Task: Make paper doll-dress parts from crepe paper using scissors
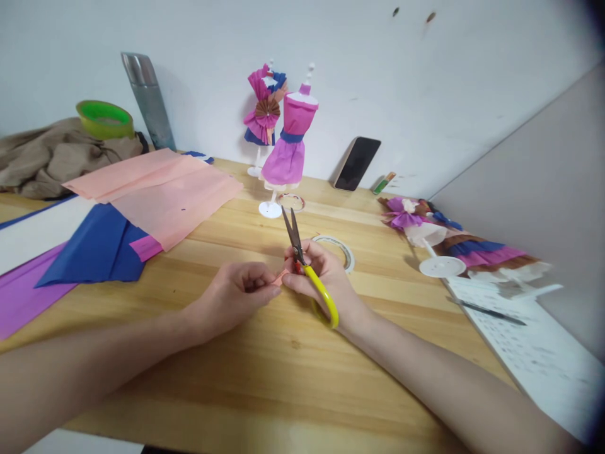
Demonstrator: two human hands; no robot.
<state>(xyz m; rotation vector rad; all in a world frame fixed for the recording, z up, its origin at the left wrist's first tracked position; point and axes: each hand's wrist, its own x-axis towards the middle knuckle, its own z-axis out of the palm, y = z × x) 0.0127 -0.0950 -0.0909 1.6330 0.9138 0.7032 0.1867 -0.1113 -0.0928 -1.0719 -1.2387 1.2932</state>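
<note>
Yellow-handled scissors (302,261) gripped in right hand (326,277), blades pointing up and slightly apart; small pink paper piece (280,277) pinched by left hand (236,296), above wooden surface (265,378).

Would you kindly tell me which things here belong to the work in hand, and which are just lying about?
In use: left hand pinching a pink paper scrap; right hand holding yellow-handled scissors.

Lying about: phone, steel flask, green tape roll, pen.
</note>
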